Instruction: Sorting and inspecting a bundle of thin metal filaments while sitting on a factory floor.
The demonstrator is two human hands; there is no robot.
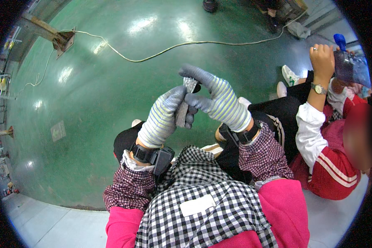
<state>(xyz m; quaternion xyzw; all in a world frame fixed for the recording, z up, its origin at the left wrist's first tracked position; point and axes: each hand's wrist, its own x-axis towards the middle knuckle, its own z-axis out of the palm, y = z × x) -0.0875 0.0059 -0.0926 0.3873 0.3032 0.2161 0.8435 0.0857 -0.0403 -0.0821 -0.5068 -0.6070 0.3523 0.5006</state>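
Note:
In front of my body I hold a narrow bundle of thin silvery-grey strands, tilted with its upper end leaning right. My left hand, in a striped knitted glove with grey fingertips, is closed around the bundle's middle. The gloved right hand curves about the upper end, its thumb at the side and its forefinger over the top. A small dark patch beside that end is too unclear to name. Both wrists carry black strapped devices, and checked sleeve covers hide my forearms.
At my right sits a person in a red and white jacket, lifting a clear bottle with a blue cap. A white cable crosses the green floor. A metal post foot stands far left, near racks.

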